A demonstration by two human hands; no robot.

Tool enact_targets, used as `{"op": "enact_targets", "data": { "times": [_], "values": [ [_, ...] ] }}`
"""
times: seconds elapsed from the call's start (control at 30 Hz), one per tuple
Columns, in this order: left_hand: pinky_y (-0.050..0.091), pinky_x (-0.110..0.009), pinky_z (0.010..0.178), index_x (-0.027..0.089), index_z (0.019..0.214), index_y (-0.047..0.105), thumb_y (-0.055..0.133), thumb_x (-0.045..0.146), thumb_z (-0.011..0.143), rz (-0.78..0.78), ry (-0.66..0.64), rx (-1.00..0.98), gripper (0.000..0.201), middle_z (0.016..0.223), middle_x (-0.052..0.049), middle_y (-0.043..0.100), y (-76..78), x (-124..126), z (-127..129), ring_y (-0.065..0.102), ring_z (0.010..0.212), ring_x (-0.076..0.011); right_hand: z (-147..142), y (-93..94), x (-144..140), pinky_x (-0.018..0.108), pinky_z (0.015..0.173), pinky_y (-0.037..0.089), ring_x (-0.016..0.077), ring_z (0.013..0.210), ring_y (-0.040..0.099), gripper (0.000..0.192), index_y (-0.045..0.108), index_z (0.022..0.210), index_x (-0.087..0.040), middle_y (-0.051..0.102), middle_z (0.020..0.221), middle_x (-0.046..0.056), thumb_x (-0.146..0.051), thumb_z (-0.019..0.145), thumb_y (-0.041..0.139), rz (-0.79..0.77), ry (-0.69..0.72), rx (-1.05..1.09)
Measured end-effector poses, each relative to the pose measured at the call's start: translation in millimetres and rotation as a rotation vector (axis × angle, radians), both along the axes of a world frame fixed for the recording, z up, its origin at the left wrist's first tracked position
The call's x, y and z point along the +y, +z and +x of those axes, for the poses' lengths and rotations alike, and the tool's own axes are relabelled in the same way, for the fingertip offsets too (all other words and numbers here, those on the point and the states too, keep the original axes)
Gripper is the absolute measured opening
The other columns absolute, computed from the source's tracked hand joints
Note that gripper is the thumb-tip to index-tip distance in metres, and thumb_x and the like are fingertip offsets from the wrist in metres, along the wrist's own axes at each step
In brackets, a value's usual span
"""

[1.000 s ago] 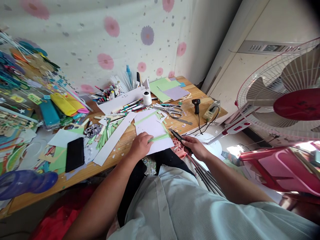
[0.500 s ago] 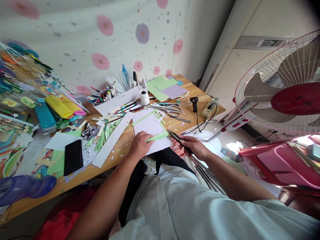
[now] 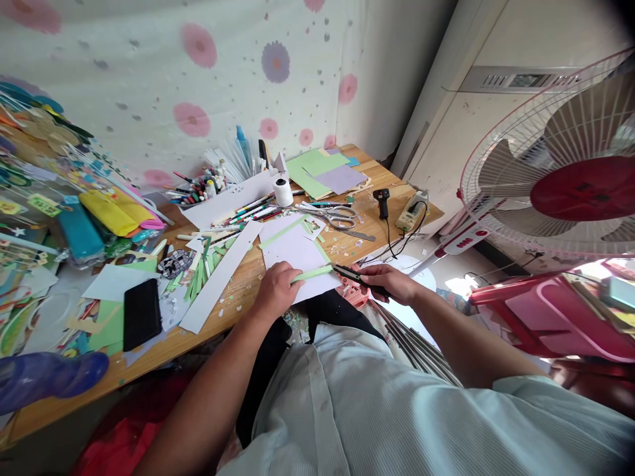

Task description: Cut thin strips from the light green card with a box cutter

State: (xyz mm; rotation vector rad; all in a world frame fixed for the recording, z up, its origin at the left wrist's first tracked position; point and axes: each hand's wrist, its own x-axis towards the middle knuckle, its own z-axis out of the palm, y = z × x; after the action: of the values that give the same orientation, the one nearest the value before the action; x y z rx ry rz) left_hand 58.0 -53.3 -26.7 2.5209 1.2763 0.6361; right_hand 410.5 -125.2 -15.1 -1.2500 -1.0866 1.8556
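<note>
Left hand (image 3: 276, 289) fingers pinch the green paper strip (image 3: 313, 272) flat on the white sheet (image 3: 297, 254); right hand (image 3: 391, 285), at 3 o'clock, is clamped on the black cutter (image 3: 354, 274) — advise keeping the strip taut and the cut clear of the fingertips.

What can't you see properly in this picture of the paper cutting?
- Head view: left hand covers the near end of the green strip.
- Right hand wraps the black cutter; its blade is too small to tell.
- Pens are too small to count.
- Fan is cut off by the right edge.
</note>
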Motion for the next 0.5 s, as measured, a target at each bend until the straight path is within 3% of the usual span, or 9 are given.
{"op": "enact_targets", "data": {
  "times": [0.3,0.5],
  "values": [
    [0.054,-0.037,0.09,0.032,0.127,0.083,0.076,0.025,0.099,-0.001,-0.084,-0.03,0.03,0.103,-0.005,0.069,-3.8,3,-2,0.066,0.099,-0.0233,12,-3.6,12,0.021,0.037,0.027,0.0088,0.044,0.049,0.039,0.081,0.105,-0.013,0.072,0.074,0.004,-0.046,0.085,0.086,-0.045,0.089,-0.017],
    [0.049,-0.035,0.084,0.034,0.117,0.087,0.068,0.024,0.105,0.062,-0.137,-0.035,0.024,0.098,-0.005,0.066,-9.2,1,5,0.061,0.093,-0.0215,21,-12.1,22,0.02,0.037,0.025,0.0091,0.043,0.05,0.062,0.072,0.143,-0.016,0.071,0.072,0.001,-0.042,0.088,0.084,-0.072,0.116,0.034]
  ]
}}
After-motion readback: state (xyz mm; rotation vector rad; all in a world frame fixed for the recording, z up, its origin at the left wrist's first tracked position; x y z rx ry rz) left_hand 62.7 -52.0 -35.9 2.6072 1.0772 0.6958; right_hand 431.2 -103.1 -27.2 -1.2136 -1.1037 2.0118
